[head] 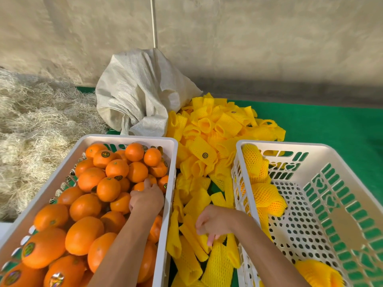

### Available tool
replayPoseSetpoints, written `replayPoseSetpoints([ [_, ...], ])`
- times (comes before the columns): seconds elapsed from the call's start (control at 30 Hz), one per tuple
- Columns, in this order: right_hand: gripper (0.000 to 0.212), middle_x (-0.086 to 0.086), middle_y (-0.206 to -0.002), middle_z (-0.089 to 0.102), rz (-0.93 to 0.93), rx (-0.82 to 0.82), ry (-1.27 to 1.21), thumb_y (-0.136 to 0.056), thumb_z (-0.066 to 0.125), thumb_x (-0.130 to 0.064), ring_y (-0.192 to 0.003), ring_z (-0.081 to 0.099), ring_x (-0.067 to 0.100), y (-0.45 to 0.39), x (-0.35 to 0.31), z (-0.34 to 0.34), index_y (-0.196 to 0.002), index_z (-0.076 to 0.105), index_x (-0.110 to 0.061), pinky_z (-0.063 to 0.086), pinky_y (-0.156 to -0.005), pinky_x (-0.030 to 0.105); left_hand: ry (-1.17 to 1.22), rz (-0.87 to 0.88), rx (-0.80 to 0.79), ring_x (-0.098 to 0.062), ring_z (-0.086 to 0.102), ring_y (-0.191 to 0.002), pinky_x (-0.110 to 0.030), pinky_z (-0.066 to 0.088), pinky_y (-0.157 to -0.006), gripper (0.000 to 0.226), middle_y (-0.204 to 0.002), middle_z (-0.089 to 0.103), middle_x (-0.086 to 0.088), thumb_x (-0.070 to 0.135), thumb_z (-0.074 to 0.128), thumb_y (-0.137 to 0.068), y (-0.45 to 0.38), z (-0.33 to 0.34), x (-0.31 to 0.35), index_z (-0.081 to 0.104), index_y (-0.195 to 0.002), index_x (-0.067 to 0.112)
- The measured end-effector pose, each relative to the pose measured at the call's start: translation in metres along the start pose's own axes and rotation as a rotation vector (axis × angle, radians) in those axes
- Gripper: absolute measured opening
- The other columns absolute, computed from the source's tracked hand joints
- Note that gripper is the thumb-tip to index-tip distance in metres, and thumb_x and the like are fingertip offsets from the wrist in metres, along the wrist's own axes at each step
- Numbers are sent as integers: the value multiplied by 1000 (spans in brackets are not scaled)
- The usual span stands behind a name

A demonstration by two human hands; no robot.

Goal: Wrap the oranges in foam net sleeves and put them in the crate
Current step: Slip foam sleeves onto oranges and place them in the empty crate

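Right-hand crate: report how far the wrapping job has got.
Done: only a few sleeved oranges lie in the right crate, with most of its floor bare. In hand: the left hand reaches onto an orange in the full left crate, and the right hand fingers a foam sleeve in the yellow pile. Left: nearly the whole crate of unwrapped oranges.

orange oranges, yellow netted sleeves, white crates
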State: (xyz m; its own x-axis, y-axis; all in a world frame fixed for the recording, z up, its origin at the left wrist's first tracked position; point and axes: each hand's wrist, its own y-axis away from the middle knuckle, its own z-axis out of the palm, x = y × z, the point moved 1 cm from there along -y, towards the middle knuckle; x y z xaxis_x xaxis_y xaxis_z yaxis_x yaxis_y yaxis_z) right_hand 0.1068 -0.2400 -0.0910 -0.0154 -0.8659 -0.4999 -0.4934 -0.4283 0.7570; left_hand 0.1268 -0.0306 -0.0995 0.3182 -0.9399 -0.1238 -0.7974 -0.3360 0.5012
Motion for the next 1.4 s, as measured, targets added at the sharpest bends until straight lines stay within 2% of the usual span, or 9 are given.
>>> replayPoseSetpoints([
  [0.17,26,-9,-80,64,-203,598,-168,-85,79,-43,-73,61,7,-4,15,-18,-88,69,-19,45,-60,25,-48,36,124,-32,55,-130,-37,49,-88,57,-168,2,-12,13,41,-108,4,-3,2,20,-161,14],
  [0.4,32,-8,-83,57,-300,799,-245,-92,68,-38,-70,54,3,-12,14,-26,-120,60,-27,42,-61,23,87,4,155,-29,60,-118,-34,50,-84,40,-157,14,-19,14,43,-108,10,-5,1,39,-147,10],
  [0.53,26,-9,-81,54,-333,835,-243,-94,66,-38,-66,51,1,-13,13,-27,-118,62,-29,41,-59,16,328,-15,333,-24,56,-70,-33,50,-69,33,-136,33,-19,8,51,-102,20,-11,-2,43,-132,18],
  [0.63,20,-13,-87,57,-335,918,-284,-96,64,-40,-71,54,-1,-12,13,-31,-113,60,-31,42,-61,11,511,40,558,-32,58,-65,-41,56,-61,42,-121,39,-15,11,62,-98,24,-21,-4,38,-131,24],
  [0.73,16,-13,-92,62,-350,989,-421,-94,64,-44,-82,63,8,-10,11,-37,-100,55,-33,53,-70,30,763,184,847,-31,61,-73,-39,52,-54,53,-134,40,-16,27,68,-98,29,-35,-3,36,-140,24],
  [0.87,20,-1,-82,70,-513,1064,-602,-90,70,-40,-73,70,28,-5,7,-37,-95,52,-35,57,-67,55,1012,369,987,7,43,-93,-15,44,-67,82,-140,37,-1,41,77,-91,41,-40,13,29,-155,22],
  [0.97,40,-17,-115,63,-621,1154,-622,-93,72,-29,-84,70,11,3,4,-39,-121,50,-48,60,-68,27,1281,467,874,1,53,-113,-16,53,-84,77,-136,39,10,40,84,-84,50,-31,42,43,-148,29],
  [1.1,51,-22,-135,58,-669,1126,-546,-100,63,-30,-101,70,12,4,5,-39,-143,45,-50,59,-76,26,1696,588,532,-12,71,-105,-26,60,-82,61,-121,65,12,31,90,-81,56,-25,68,57,-133,28],
  [1.4,21,-15,-94,68,-605,1256,-512,-105,54,-29,-89,65,5,5,5,-43,-99,73,-23,54,-74,27,2020,612,-93,-31,66,-124,-63,54,-101,58,-131,69,-14,36,81,-88,51,-29,65,58,-138,18],
])
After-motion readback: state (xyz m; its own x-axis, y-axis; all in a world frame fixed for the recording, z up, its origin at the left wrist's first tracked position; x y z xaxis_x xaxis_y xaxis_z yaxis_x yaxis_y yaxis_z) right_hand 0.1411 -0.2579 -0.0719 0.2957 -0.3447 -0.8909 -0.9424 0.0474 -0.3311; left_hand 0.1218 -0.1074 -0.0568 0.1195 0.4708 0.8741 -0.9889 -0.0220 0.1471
